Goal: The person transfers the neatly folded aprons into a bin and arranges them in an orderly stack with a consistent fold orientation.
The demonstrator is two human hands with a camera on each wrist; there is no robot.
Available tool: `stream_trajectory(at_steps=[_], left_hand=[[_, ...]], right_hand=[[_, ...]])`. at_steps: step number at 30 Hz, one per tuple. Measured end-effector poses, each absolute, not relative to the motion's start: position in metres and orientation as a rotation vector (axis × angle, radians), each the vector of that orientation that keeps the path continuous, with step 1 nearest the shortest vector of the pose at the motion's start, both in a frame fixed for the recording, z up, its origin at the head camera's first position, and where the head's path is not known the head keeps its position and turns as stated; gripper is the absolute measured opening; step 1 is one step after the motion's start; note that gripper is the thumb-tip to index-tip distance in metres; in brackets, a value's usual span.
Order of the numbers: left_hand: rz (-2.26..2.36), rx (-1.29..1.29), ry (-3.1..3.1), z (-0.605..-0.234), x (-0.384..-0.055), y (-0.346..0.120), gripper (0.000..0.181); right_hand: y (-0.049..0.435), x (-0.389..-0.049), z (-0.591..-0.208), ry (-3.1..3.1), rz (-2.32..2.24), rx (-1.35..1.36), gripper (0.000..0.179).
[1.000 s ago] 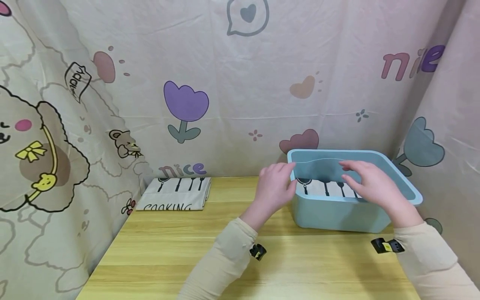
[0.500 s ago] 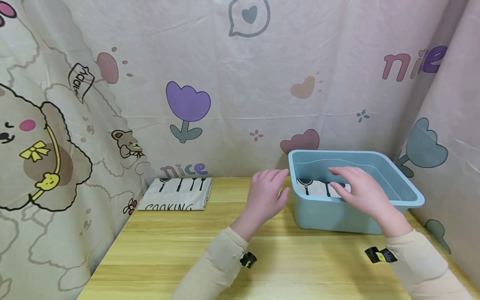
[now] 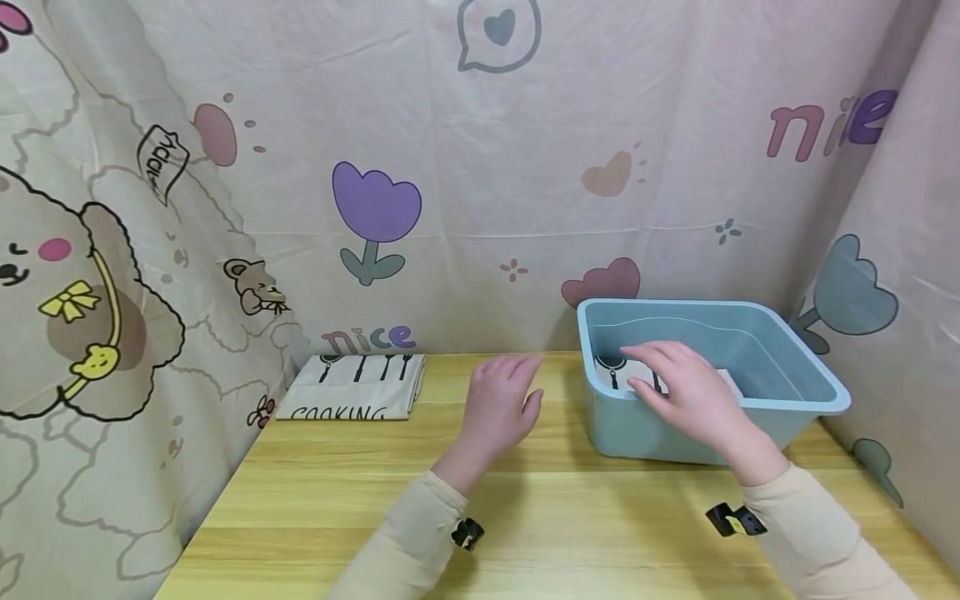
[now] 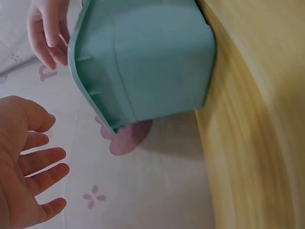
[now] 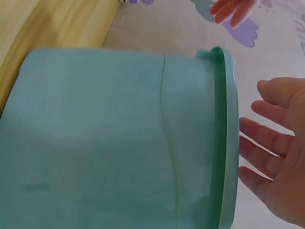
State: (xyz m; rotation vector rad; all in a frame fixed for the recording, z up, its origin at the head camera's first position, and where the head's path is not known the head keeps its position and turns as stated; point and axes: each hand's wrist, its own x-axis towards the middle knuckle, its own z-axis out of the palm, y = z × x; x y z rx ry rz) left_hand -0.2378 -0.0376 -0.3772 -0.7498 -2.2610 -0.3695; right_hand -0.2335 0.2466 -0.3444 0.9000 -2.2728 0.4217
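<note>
A blue plastic storage bin (image 3: pixel 675 429) stands at the right of the table. Inside it lies a folded white cloth with dark utensil prints (image 3: pixel 632 375), partly hidden by my right hand (image 3: pixel 692 396). That hand hovers over the bin's near rim, fingers loosely bent and holding nothing. Left of the bin, my left hand (image 3: pixel 497 408) hangs above the table, fingers spread a little, with nothing in it. A second folded white cloth with utensil prints and "COOKING" lettering (image 3: pixel 348 392) lies at the table's back left. The left wrist view shows the left hand (image 4: pixel 33 164) apart from the bin.
The wooden table (image 3: pixel 337 500) runs back to a printed curtain (image 3: pixel 480 167), which also hangs along both sides. The bin's right end sits close to the right-hand curtain (image 3: pixel 900 375).
Both hands have moved left and slightly toward me, the left hand away from the bin's left rim. The bin and both cloths stay in place.
</note>
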Motion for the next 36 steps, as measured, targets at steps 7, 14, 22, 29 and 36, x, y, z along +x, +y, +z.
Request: stream_trajectory(at_steps=[7,14,22,29,36], left_hand=[[-0.364,-0.7,-2.33,-0.389,-0.239,-0.059,0.045],[-0.348,-0.615,-2.424,-0.405,-0.246,-0.084,0.046],[-0.34,-0.512,-2.511,-0.42,-0.253,-0.125,0.046],[-0.346,-0.398,-2.588,-0.43,-0.261,-0.158,0.047],[-0.378,-0.295,-2.634,-0.438,-0.267,-0.182,0.048]], right_hand=[[0.227,-0.233,-0.347,-2.234,0.468,0.94,0.043],[0.204,-0.23,-0.351,-2.168,0.508,1.012,0.044],[0.179,-0.225,-0.36,-2.189,0.516,1.079,0.045],[0.164,-0.223,-0.369,-2.216,0.531,1.13,0.047],[0.146,-0.222,-0.381,-2.238,0.548,1.146,0.046]])
